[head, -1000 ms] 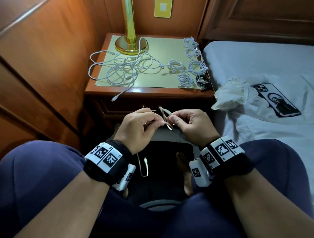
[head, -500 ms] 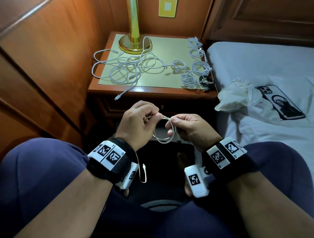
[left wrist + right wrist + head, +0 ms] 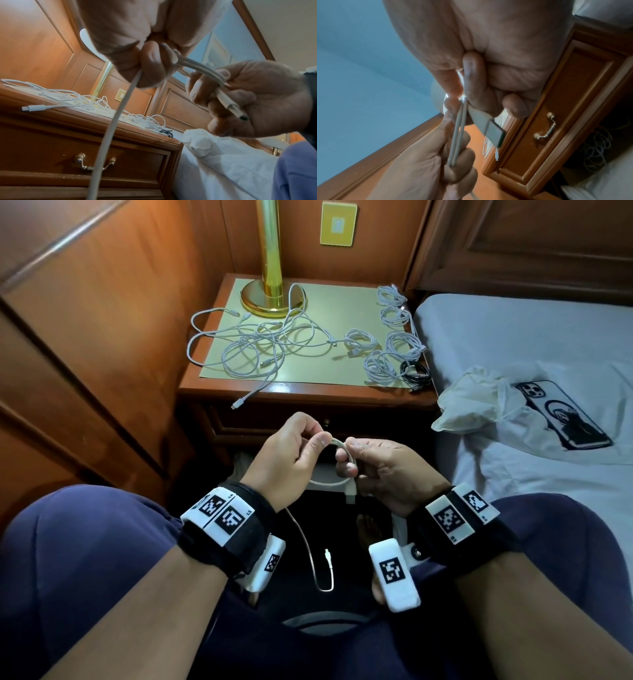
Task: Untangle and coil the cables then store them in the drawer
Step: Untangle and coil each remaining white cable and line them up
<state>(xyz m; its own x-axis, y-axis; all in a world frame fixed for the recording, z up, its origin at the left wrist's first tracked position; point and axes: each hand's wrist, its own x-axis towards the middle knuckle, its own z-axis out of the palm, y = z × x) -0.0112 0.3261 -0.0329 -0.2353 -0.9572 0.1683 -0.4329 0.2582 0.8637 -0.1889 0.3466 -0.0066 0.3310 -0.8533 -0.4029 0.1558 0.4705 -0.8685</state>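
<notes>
Above my lap both hands work one white cable [image 3: 337, 444]. My left hand [image 3: 317, 440] pinches its strands [image 3: 197, 67] between thumb and fingers. My right hand [image 3: 349, 455] grips a small loop of it, the USB plug [image 3: 493, 131] sticking out below the fingers. The free tail [image 3: 308, 546] hangs between my knees and ends in a small connector [image 3: 327, 554]. A tangle of white cables [image 3: 267, 344] lies on the nightstand [image 3: 308, 393]. Several coiled cables [image 3: 394, 337] sit along its right edge. The drawer [image 3: 137, 159] below is closed, its brass handle [image 3: 94, 163] hanging.
A brass lamp [image 3: 269, 268] stands at the nightstand's back left. One plug end [image 3: 236, 405] dangles over the front edge. A black coil [image 3: 416, 371] lies at the front right corner. On the bed to the right are a crumpled white bag [image 3: 472, 402] and a phone [image 3: 561, 412].
The open loop that hung between my hands has been drawn small into the right hand's fingers. Both hands stay close together above my lap.
</notes>
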